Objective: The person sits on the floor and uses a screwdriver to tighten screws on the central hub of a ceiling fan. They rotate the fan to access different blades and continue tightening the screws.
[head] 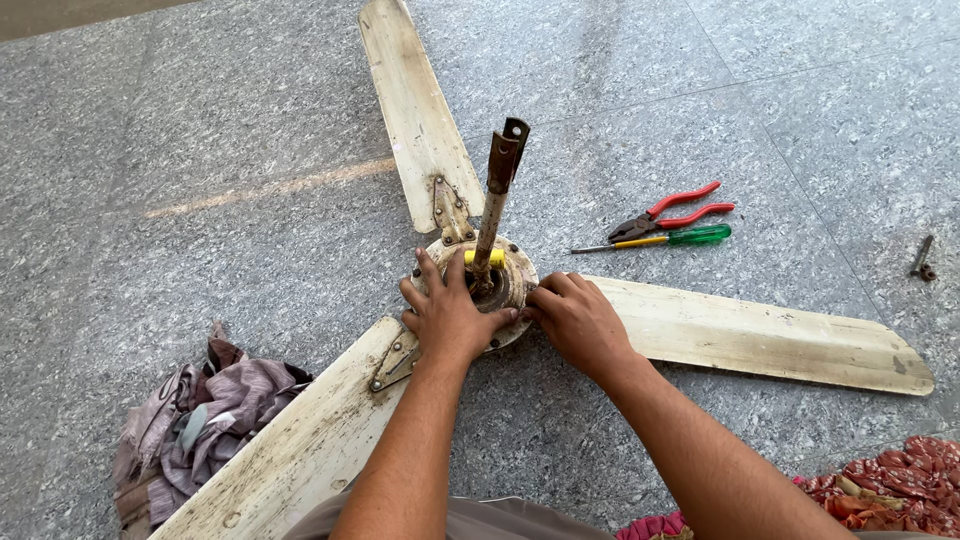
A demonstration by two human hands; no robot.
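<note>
Pressing our left hand (447, 318) flat and our right hand (577, 322) pinching its rim, we judge the center-frame fan motor (510, 285) heavy, rigid; hold the hub.

This looks like the floor of a home, used as a makeshift repair spot: polished grey speckled stone tiles (200, 150) with visible joints. A dismantled, grimy ceiling fan (480, 280) lies flat on them, red-handled pliers (672, 213) and a green-handled screwdriver (660, 239) alongside, a crumpled rag (205, 410) nearby.
</note>
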